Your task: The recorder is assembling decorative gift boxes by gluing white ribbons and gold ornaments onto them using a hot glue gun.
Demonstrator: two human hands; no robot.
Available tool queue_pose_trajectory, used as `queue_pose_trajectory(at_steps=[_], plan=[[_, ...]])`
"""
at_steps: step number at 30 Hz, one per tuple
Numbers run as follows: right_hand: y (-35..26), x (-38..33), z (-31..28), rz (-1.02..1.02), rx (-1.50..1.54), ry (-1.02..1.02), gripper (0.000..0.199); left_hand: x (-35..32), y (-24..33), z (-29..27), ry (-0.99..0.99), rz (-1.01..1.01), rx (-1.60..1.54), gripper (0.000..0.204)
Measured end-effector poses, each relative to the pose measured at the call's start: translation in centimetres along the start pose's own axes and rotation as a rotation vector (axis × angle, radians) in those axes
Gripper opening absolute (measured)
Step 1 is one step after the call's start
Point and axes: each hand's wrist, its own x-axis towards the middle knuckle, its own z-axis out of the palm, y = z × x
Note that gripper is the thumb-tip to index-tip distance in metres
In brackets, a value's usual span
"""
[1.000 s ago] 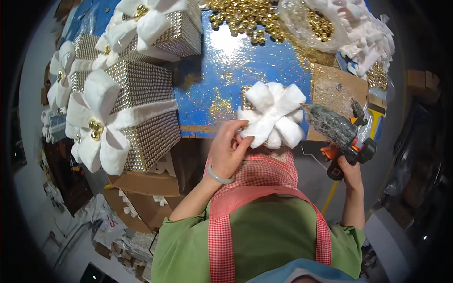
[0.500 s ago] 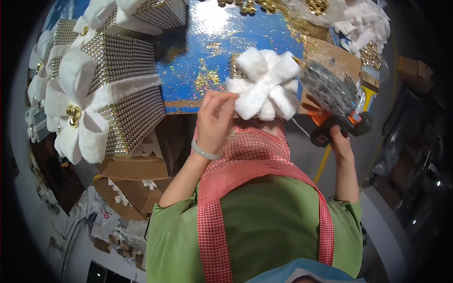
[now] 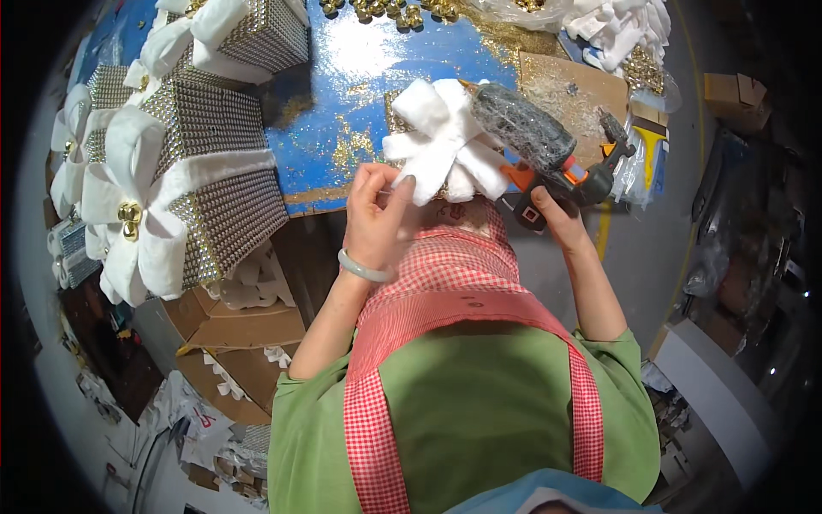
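Observation:
A white fabric bow (image 3: 447,147) with wide loops lies at the blue table's front edge, on a small beaded piece mostly hidden under it. My right hand (image 3: 561,216) grips the handle of a glue gun (image 3: 524,122), black and orange with a glitter-coated grey barrel. Its tip reaches the bow's upper right loop. My left hand (image 3: 374,210) is just left of the bow, fingers curled and thumb against the edge of a lower loop. Whatever those fingertips hold is hidden.
Beaded gift boxes (image 3: 227,120) with white bows and gold bells stand on the left. Gold bells (image 3: 411,15) line the far side of the blue table (image 3: 338,111). At right lie glue-strewn cardboard (image 3: 556,86), a yellow scraper (image 3: 648,154) and white bows (image 3: 629,30). An open carton (image 3: 248,330) sits below left.
My right hand has brought the glue gun leftward, its tip now at the bow. My left hand's fingers have curled in by the lower loop. The view has shifted slightly.

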Motion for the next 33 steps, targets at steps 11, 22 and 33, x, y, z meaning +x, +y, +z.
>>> queue_pose_trajectory(at_steps=[11,22,33], plan=[[-0.6,-0.5,-1.9,0.025,0.082,-0.023,0.045,0.0,2.6,0.4,0.134,0.129,0.210,0.015],[-1.8,-1.8,-3.9,0.026,0.230,0.052,0.063,3.5,3.6,2.6,-0.278,0.678,0.976,0.051],[-1.8,-1.5,-4.4,-0.031,0.245,0.085,0.041,3.1,3.5,3.2,-0.268,0.659,1.101,0.054]])
